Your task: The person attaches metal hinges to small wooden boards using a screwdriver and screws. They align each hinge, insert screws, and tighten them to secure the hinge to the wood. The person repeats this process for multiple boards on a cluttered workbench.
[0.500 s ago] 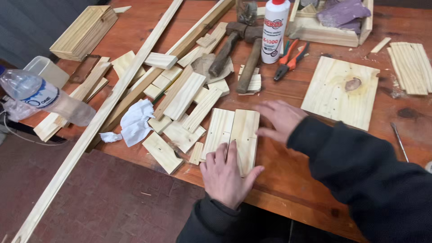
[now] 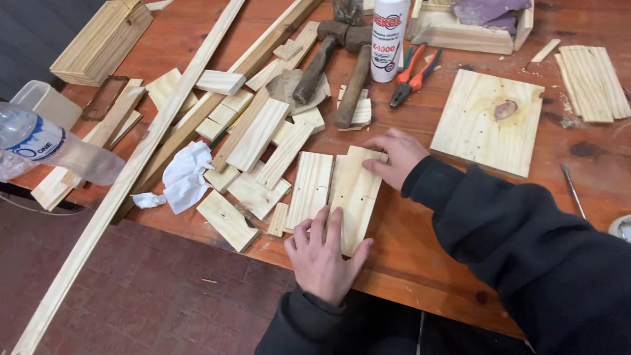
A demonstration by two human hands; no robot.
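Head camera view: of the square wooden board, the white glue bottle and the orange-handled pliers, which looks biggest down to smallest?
1. Square wooden board
2. White glue bottle, though its top is cut off by the frame
3. Orange-handled pliers

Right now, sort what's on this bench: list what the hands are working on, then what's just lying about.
In hand:
left hand
right hand
two flat pale pine boards side by side

Lying about:
two wooden-handled hammers
white glue bottle
orange-handled pliers
crumpled white tissue
clear plastic water bottle

long strip (image 2: pixel 125 187) — cut off at bottom edge | plastic bottle (image 2: pixel 46 148) — cropped at left edge
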